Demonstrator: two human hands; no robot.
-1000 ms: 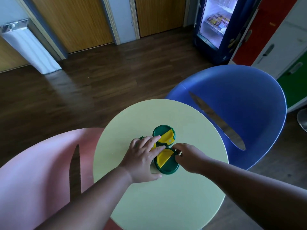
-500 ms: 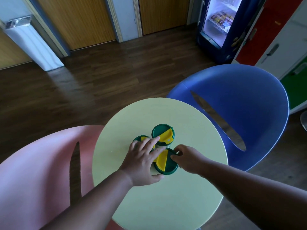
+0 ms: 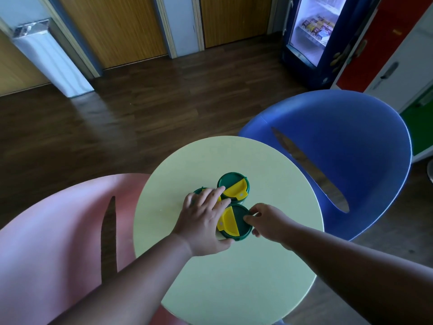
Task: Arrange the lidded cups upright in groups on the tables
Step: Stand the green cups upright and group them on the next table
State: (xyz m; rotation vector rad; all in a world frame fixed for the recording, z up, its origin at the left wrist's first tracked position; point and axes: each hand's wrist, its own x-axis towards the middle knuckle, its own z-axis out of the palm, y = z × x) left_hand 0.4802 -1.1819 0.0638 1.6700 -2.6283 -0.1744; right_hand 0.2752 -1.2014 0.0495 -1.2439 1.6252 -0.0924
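Head view: L hand (image 3: 203, 221) lies over the cup cluster, fingers mostly straight and spread. Fingertips reach across the left cup (image 3: 199, 191), mostly hidden under them, and touch the edge of the far cup (image 3: 233, 186); thumb sits against the near cup (image 3: 235, 222) at its near-left side. R hand (image 3: 266, 220) is at the near cup's right rim, fingers curled, thumb and fingertips pinching the lid edge.

All 3 cups stand upright w/ green lids and yellow flip tabs, packed touching in a tight group approx. mid of the pale yellow round table (image 3: 234, 273). Near cup sits between the two hands.

Pink chair (image 3: 58, 231) at left, blue chair (image 3: 339, 160) at right. Drinks fridge (image 3: 314, 34) far right; its labels too small to read. No legible writing on lids.
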